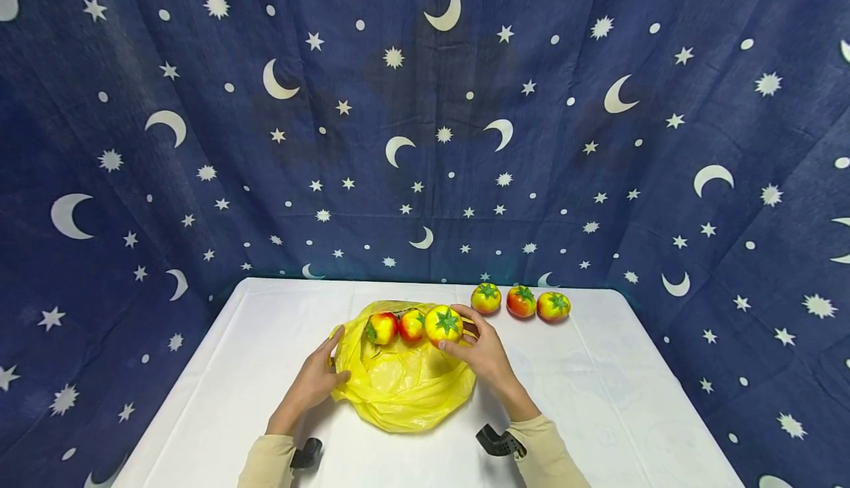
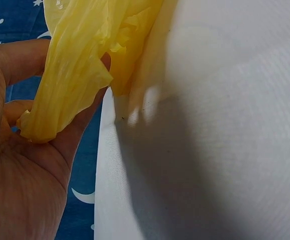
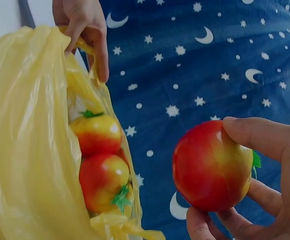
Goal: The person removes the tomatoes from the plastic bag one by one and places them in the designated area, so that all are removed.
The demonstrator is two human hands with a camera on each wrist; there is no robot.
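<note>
My right hand grips a red-and-yellow tomato with a green leafy top, thumb on one side and fingers on the other. It is over the right side of the yellow plastic bag. In the right wrist view the held tomato is apart from the bag. Two more tomatoes, one on the left and one beside it, lie inside the bag's mouth. My left hand holds the bag's left edge between thumb and fingers; folds of yellow plastic cross its palm in the left wrist view.
Three tomatoes stand in a row at the back right of the white table: a yellowish one, a redder one and another yellowish one. A blue curtain with moons and stars hangs behind the table.
</note>
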